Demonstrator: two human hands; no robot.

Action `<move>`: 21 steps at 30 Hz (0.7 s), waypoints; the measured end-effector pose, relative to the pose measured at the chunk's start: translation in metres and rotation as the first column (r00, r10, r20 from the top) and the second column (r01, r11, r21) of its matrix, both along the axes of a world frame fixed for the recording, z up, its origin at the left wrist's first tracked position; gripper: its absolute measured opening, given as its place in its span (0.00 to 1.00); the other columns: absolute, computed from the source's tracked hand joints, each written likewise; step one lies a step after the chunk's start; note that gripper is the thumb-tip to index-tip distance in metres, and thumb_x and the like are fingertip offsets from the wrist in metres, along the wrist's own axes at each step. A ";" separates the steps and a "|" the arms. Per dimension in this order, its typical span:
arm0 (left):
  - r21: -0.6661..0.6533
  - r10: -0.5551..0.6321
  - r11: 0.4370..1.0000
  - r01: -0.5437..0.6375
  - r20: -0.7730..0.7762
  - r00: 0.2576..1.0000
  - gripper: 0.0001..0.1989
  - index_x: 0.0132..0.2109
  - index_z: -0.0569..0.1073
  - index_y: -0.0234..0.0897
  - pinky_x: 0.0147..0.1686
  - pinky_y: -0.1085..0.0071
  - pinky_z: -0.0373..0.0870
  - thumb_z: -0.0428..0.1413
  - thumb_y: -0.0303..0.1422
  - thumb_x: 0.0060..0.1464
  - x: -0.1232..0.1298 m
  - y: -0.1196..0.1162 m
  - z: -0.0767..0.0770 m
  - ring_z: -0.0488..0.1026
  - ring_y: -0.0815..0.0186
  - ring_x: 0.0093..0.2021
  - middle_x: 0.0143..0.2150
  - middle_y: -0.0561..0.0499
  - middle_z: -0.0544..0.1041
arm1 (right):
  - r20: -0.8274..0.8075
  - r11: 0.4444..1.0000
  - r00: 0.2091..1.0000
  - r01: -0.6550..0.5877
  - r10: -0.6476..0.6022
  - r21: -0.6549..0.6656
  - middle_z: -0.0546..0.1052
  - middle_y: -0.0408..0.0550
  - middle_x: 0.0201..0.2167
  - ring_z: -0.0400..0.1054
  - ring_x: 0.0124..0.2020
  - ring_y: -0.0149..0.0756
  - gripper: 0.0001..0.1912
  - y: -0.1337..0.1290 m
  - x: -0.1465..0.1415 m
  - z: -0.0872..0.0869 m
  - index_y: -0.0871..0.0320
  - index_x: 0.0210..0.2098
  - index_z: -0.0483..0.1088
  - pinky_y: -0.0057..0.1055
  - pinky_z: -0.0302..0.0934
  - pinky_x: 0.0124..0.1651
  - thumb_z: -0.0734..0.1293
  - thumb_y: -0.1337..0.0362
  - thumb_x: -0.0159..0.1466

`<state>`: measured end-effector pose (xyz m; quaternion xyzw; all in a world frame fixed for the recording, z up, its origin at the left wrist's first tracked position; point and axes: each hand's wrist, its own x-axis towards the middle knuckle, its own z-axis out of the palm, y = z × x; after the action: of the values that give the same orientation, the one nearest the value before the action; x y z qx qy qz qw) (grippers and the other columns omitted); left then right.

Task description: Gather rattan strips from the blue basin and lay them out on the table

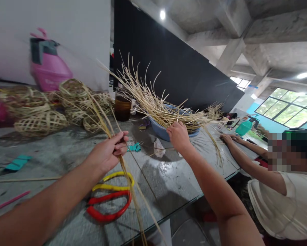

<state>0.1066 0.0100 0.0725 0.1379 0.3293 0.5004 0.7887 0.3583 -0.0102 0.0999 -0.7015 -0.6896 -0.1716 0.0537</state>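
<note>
My left hand (106, 150) is closed around a few long bamboo strips (130, 182), which run up toward the woven pieces and down past the table's near edge. Over the blue basin (158, 131), my right hand (179, 136) has its fingers pinched together at a large loose bundle of thin bamboo strips (153, 104) heaped across the rim. How many strips it grips is hidden. Scissors (108, 217) with one red and one yellow handle lie below my left hand, their blades out of sight. Teal binder clips (134, 147) and a crumpled clear wrapper (159, 148) are between my hands.
Several woven bamboo pieces (40, 121) crowd the back left, near a pink pump sprayer (52, 71) and a brown jar (122, 108). Another person (284, 191) sits at the right, hands on the table. A green spray bottle (243, 127) stands beyond.
</note>
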 end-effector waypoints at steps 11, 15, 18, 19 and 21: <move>0.027 -0.010 1.000 0.010 0.014 1.000 0.16 0.36 0.75 0.30 0.10 0.86 0.52 0.47 0.16 0.70 -0.003 0.004 -0.003 0.56 0.81 0.13 0.24 0.52 0.70 | -0.005 0.943 0.963 0.265 -0.271 -0.202 0.85 0.68 0.49 0.80 0.51 0.48 0.18 0.066 0.046 0.010 0.66 0.50 0.85 0.33 0.68 0.53 0.64 0.75 0.69; 0.026 0.008 1.000 -0.008 0.003 1.000 0.17 0.36 0.75 0.28 0.11 0.86 0.50 0.46 0.17 0.71 -0.004 0.006 -0.003 0.55 0.82 0.13 0.24 0.52 0.70 | -0.058 0.960 0.985 0.148 -0.166 -0.238 0.87 0.58 0.46 0.80 0.48 0.41 0.16 0.061 0.050 0.012 0.63 0.48 0.86 0.28 0.66 0.51 0.66 0.71 0.71; 0.020 -0.005 1.000 0.005 -0.006 1.000 0.17 0.36 0.75 0.27 0.12 0.85 0.50 0.46 0.16 0.71 -0.003 0.008 -0.003 0.55 0.81 0.13 0.25 0.52 0.70 | -0.102 0.974 0.992 0.047 -0.070 -0.220 0.87 0.52 0.45 0.79 0.47 0.38 0.17 0.057 0.049 0.021 0.59 0.50 0.86 0.26 0.65 0.49 0.64 0.68 0.73; 0.018 -0.006 1.000 0.006 -0.008 1.000 0.17 0.36 0.75 0.27 0.12 0.85 0.49 0.46 0.16 0.72 -0.003 0.009 -0.004 0.55 0.82 0.13 0.25 0.52 0.70 | -0.097 0.980 0.994 0.025 -0.045 -0.198 0.87 0.52 0.46 0.79 0.47 0.38 0.17 0.057 0.048 0.025 0.58 0.50 0.86 0.27 0.66 0.50 0.64 0.67 0.73; 0.016 -0.003 1.000 0.003 -0.013 1.000 0.17 0.36 0.74 0.27 0.11 0.85 0.48 0.45 0.17 0.72 -0.001 0.010 -0.007 0.55 0.82 0.13 0.25 0.53 0.70 | -0.025 0.986 0.999 0.040 -0.044 -0.161 0.87 0.55 0.49 0.79 0.50 0.42 0.18 0.061 0.048 0.033 0.58 0.51 0.85 0.29 0.67 0.52 0.63 0.66 0.73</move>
<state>0.1052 0.0202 0.0659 0.1478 0.3300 0.5011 0.7862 0.4064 0.0505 0.1326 -0.7203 -0.6854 -0.1068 0.0032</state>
